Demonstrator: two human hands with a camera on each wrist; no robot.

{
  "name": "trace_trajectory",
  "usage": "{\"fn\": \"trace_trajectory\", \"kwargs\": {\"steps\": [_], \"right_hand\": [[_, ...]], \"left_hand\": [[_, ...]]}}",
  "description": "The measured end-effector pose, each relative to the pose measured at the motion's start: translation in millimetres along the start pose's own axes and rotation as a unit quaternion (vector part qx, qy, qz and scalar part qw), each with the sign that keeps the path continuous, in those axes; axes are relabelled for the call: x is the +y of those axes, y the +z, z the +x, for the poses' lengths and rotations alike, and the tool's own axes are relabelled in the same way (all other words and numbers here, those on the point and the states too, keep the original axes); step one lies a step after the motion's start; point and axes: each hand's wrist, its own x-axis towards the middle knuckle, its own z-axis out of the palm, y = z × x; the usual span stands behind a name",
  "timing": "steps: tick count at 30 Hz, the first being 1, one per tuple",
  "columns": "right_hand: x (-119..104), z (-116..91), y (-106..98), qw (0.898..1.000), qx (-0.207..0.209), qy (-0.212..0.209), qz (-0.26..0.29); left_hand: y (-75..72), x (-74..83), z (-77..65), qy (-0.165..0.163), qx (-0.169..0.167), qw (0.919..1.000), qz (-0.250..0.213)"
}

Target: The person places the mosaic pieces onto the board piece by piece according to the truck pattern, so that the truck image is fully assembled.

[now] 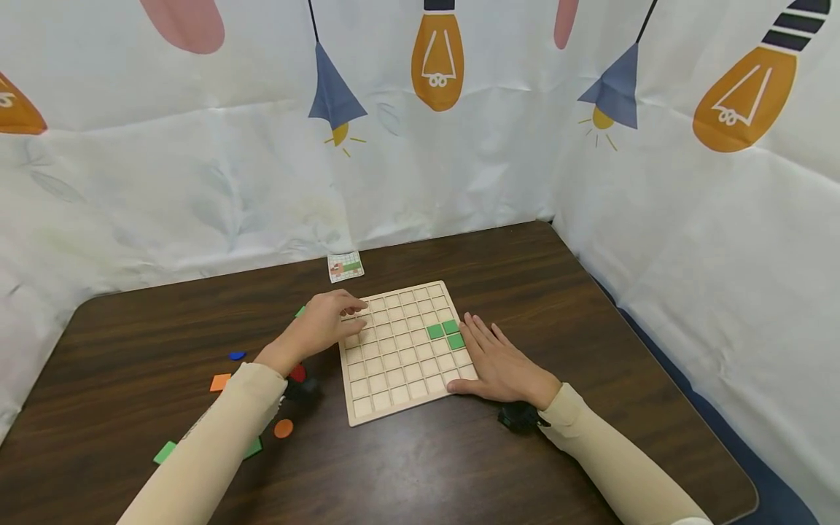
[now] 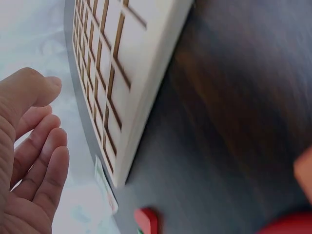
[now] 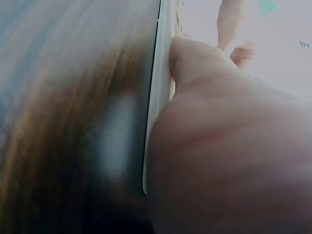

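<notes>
Head view: white fabric printed with lamps and bulbs (image 1: 262,175) hangs behind a dark brown wood-grain table (image 1: 420,470). On the table lies a square, pale wooden grid board (image 1: 397,360), slightly turned. The right hand (image 1: 504,368) rests along the board's right edge, fingers straight. The left hand (image 1: 319,323) is over the board's left side, fingers loosely bent, a gap between them and the thumb, grasping nothing visible. A small printed card (image 1: 345,267) lies beyond the board. Three green square tiles (image 1: 435,332) sit in cells near the right hand; an orange round disc (image 1: 284,428) lies left of the board.
</notes>
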Motion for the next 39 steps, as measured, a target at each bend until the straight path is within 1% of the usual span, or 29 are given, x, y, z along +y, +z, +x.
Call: {"fn": "trace_trajectory", "kwargs": {"steps": [4,8,11,17,20,23,28,35,39], "right_hand": [[1,0,1,1.000,0.001,0.001,-0.001],[1,1,2,1.000,-0.001,0.003,-0.002],[2,2,4,1.000,-0.003,0.005,-0.005],[3,2,4,1.000,-0.005,0.007,-0.005],[3,1,3,1.000,-0.011,0.014,-0.007],[4,1,3,1.000,-0.012,0.016,-0.007],[3,1,3,1.000,-0.007,0.012,-0.002],[3,1,3,1.000,-0.009,0.005,0.008],[3,1,3,1.000,-0.010,0.005,0.009]], "left_hand": [[-8.0,-9.3,-3.9,-0.023,0.000,0.9997,0.007],[-15.8,-19.3,-8.0,-0.035,-0.003,0.9993,0.011],[-21.0,-27.0,-10.2,-0.037,0.000,0.9992,0.010],[-29.2,-40.9,-11.5,-0.054,-0.002,0.9984,0.013],[-31.4,-47.9,-11.5,-0.062,-0.005,0.9980,0.010],[-32.9,-54.8,-12.0,-0.075,-0.014,0.9971,0.002],[-36.5,-64.6,-14.2,-0.097,-0.042,0.9944,-0.005],[-41.1,-70.5,-18.2,-0.107,-0.063,0.9922,-0.004],[-42.0,-73.4,-20.4,-0.111,-0.069,0.9915,-0.001]]}}
